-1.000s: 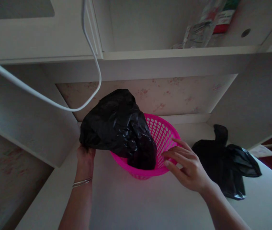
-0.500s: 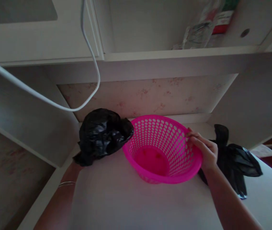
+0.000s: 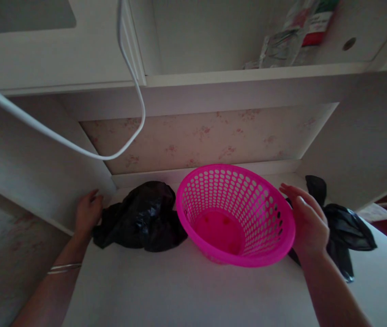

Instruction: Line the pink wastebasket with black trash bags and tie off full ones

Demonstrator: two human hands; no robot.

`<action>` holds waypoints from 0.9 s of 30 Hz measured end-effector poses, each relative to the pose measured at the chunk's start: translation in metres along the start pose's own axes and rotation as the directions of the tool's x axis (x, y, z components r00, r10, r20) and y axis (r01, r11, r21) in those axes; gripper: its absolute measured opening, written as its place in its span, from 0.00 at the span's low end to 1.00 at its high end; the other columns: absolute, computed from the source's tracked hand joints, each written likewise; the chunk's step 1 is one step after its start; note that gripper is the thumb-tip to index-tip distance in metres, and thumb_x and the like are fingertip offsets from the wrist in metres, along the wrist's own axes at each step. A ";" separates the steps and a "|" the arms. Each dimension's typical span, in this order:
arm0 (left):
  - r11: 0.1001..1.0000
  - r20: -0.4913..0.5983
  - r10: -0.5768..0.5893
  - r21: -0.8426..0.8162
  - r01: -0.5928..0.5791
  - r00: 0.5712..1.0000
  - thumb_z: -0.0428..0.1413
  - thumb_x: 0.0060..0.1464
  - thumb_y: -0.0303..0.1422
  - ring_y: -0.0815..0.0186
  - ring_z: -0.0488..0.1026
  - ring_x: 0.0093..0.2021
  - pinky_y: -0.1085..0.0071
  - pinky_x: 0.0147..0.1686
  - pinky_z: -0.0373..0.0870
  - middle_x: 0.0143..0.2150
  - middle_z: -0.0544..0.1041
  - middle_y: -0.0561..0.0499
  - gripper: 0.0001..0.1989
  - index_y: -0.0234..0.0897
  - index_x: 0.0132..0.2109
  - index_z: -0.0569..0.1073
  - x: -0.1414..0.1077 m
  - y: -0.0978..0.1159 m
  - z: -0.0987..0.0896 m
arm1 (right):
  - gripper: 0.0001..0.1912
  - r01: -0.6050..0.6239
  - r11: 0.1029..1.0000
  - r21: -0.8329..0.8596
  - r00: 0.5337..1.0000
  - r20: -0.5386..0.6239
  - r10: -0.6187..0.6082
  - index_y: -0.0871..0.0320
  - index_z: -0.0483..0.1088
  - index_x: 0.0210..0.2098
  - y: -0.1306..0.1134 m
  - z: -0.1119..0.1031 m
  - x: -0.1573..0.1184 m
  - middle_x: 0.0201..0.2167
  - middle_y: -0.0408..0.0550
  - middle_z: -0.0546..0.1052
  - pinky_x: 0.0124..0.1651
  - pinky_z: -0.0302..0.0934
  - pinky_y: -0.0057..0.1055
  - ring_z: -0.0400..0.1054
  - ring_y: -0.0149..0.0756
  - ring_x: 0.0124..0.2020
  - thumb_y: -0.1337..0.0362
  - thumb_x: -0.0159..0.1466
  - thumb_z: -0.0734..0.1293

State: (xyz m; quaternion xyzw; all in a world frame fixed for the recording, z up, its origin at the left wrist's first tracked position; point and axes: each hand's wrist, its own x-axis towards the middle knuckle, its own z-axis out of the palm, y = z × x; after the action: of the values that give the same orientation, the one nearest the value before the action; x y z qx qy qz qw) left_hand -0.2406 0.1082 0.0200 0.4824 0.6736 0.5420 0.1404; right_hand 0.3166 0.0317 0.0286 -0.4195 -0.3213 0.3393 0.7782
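A pink perforated plastic basket (image 3: 219, 231) stands on the white surface, slightly tilted in view, with nothing lying in it. My right hand (image 3: 307, 218) is at its right side, fingers extended and open, no longer wrapped over the rim. Left of the basket lies a crumpled black plastic bag (image 3: 142, 218), touching or nearly touching the basket's wall. Just beyond the bag's left end is my left hand (image 3: 89, 211), fingers loosely bent and apart, with nothing visible in it. Another black plastic bag (image 3: 341, 227) lies behind my right hand and wrist, partly hidden.
A white cable (image 3: 108, 157) hangs in a loop at the upper left. Above is an open white shelf (image 3: 210, 41) with clear packaging (image 3: 280, 47) and a red-and-green item (image 3: 316, 29). Side panels flank the white tabletop (image 3: 193, 295). Paper (image 3: 377, 212) lies at the right edge.
The left black bag has come down onto the surface, and my left hand has come away from it to the left. My right hand has let go of the basket's rim.
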 end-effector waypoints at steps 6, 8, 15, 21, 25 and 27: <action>0.993 0.367 0.078 -0.113 -0.039 0.927 0.55 0.62 0.55 0.45 0.69 0.68 0.49 0.66 0.68 0.67 0.75 0.41 0.32 0.41 0.64 0.74 -0.050 0.033 0.013 | 0.06 0.072 0.995 0.067 0.986 -0.156 -0.060 0.50 0.82 0.36 0.016 -0.032 -0.037 0.36 0.44 0.81 0.40 0.72 0.32 0.76 0.36 0.38 0.62 0.62 0.70; 0.984 0.610 0.119 0.031 -0.174 0.783 0.63 0.55 0.52 0.45 0.63 0.72 0.49 0.71 0.59 0.73 0.68 0.42 0.38 0.44 0.69 0.70 -0.077 0.035 0.022 | 0.04 0.018 0.996 0.085 0.980 -0.198 -0.001 0.52 0.81 0.34 0.021 -0.041 -0.049 0.32 0.44 0.80 0.36 0.71 0.29 0.75 0.34 0.34 0.62 0.58 0.73; 0.729 0.908 -0.226 0.398 -0.557 0.353 0.63 0.44 0.31 0.43 0.39 0.78 0.36 0.72 0.42 0.79 0.41 0.37 0.54 0.42 0.77 0.52 -0.146 -0.023 0.046 | 0.13 -0.136 0.987 -0.081 0.991 -0.021 0.135 0.52 0.83 0.32 0.034 -0.061 -0.078 0.24 0.46 0.79 0.25 0.69 0.27 0.72 0.34 0.24 0.54 0.50 0.82; 0.635 0.904 -0.209 0.416 -0.651 0.374 0.53 0.41 0.20 0.50 0.44 0.79 0.30 0.71 0.35 0.79 0.50 0.51 0.51 0.56 0.73 0.60 -0.116 -0.033 0.018 | 0.16 -0.179 0.953 -0.246 0.965 0.147 0.220 0.53 0.84 0.31 0.050 -0.063 -0.088 0.27 0.52 0.83 0.34 0.77 0.38 0.79 0.46 0.29 0.50 0.50 0.81; 0.479 0.809 -0.025 0.525 -0.703 0.587 0.48 0.45 0.16 0.49 0.60 0.74 0.35 0.73 0.38 0.73 0.66 0.49 0.44 0.50 0.68 0.72 -0.109 -0.008 0.012 | 0.14 -0.153 0.941 -0.302 0.948 0.226 0.226 0.54 0.85 0.32 0.053 -0.063 -0.090 0.30 0.55 0.85 0.36 0.77 0.40 0.80 0.50 0.31 0.51 0.52 0.80; 0.466 0.749 0.102 0.546 -0.696 0.655 0.47 0.52 0.19 0.48 0.69 0.68 0.41 0.73 0.50 0.71 0.70 0.45 0.37 0.43 0.67 0.73 -0.122 0.003 0.024 | 0.14 -0.132 0.946 -0.297 0.956 0.213 0.200 0.53 0.85 0.33 0.053 -0.064 -0.091 0.30 0.54 0.85 0.33 0.77 0.38 0.80 0.49 0.29 0.51 0.52 0.80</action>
State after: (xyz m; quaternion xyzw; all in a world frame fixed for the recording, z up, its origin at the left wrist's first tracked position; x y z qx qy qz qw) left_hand -0.1614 0.0245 -0.0277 0.7933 0.6084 0.0010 -0.0212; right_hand 0.3018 -0.0461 -0.0650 -0.5067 -0.4211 0.4035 0.6349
